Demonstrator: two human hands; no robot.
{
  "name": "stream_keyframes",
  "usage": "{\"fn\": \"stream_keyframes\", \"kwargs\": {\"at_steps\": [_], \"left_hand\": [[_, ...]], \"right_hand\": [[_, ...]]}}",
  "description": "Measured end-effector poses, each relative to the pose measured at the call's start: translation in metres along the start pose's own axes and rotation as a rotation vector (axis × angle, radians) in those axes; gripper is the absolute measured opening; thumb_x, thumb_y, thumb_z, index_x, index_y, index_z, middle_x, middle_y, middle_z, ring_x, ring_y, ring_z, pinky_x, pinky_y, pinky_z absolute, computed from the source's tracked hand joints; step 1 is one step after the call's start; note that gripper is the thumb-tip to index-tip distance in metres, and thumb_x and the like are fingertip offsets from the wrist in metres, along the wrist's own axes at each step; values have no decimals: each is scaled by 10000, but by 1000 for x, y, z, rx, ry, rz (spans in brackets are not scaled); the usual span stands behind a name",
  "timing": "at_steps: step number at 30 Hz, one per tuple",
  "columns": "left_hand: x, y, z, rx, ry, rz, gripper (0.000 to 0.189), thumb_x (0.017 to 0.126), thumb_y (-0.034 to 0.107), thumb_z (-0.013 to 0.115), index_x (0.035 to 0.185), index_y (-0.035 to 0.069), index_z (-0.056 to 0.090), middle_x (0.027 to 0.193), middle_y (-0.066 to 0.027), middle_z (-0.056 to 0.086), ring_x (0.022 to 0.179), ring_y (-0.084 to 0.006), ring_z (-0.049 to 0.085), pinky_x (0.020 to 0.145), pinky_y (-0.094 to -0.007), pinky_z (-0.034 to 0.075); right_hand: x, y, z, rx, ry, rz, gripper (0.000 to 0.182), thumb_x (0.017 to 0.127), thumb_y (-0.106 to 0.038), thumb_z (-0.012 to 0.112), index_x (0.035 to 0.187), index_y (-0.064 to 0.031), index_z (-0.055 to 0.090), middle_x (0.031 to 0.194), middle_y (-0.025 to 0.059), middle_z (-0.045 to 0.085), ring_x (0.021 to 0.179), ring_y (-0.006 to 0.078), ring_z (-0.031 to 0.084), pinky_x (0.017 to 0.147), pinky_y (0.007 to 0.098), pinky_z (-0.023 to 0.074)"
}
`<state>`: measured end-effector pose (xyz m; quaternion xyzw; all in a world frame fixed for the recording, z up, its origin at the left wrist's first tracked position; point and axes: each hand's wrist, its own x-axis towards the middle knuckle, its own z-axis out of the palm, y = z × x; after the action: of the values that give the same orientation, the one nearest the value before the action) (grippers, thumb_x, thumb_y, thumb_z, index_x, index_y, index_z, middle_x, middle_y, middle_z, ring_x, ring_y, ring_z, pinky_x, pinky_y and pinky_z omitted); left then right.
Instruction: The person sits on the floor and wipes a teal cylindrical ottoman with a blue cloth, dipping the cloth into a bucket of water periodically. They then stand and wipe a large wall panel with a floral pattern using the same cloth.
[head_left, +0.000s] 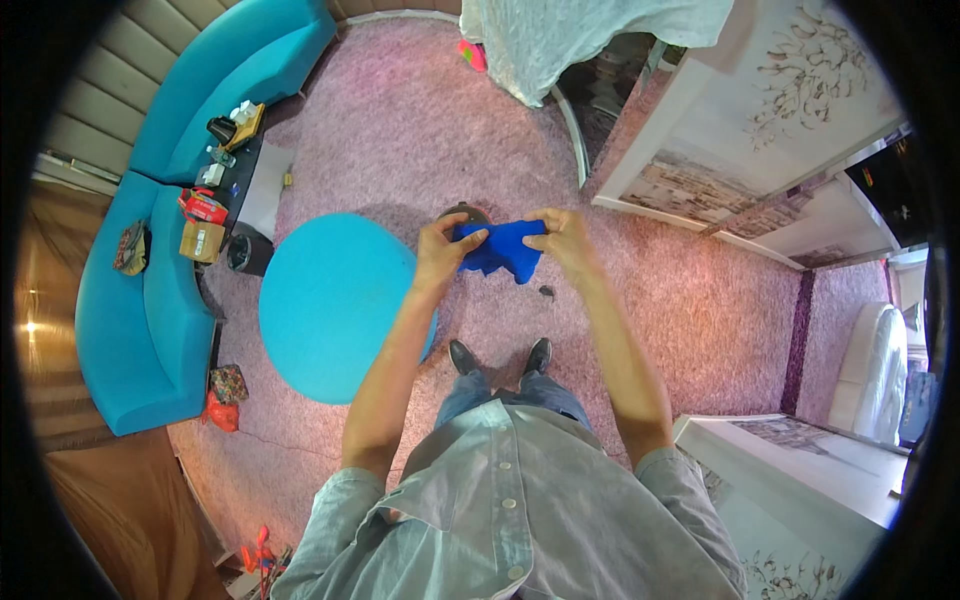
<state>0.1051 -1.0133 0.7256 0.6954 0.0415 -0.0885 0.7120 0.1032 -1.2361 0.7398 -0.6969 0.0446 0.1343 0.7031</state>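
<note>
A small blue cloth (504, 244) is stretched between my two hands in front of me, its lower edge hanging down unevenly. My left hand (448, 246) pinches one end between thumb and fingers. At the other end, the upper corner is pinched by my right hand (559, 234). Partly hidden behind the cloth and my left hand is a dark round object (469, 210) on the carpet; I cannot tell what it is. A small dark item (546, 290) lies on the carpet below the cloth.
A round turquoise ottoman (337, 307) stands to my left. Beyond it are a black waste bin (249, 253), a low table (250, 180) with several items, a cardboard box (201, 241) and a curved turquoise sofa (142, 300). Decorated panels (720, 165) stand at the right on pink carpet.
</note>
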Motion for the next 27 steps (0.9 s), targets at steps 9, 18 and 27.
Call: {"fn": "stream_keyframes", "kwargs": {"at_steps": [9,18,27], "left_hand": [[19,62,-6,835,2,329,567,610,121,882,1122,-28,689,1004,-200,726,921,-300,710,834,-384,547],[63,123,-26,645,-296,167,283,778,159,784,945,-61,725,813,-86,707,746,-137,628,705,-305,488],[64,162,-38,546,-319,131,292,805,156,756,1003,-54,712,902,-94,693,828,-140,604,786,-286,467]], "right_hand": [[23,-57,3,-795,30,-365,330,658,-47,726,986,-18,716,961,217,699,900,362,674,796,420,531],[48,-140,2,-886,-106,-254,135,680,-38,600,694,60,692,668,269,659,580,364,690,616,435,576],[40,-167,9,-1006,48,-339,289,741,-181,678,872,74,717,930,308,685,892,360,716,792,458,571]]}}
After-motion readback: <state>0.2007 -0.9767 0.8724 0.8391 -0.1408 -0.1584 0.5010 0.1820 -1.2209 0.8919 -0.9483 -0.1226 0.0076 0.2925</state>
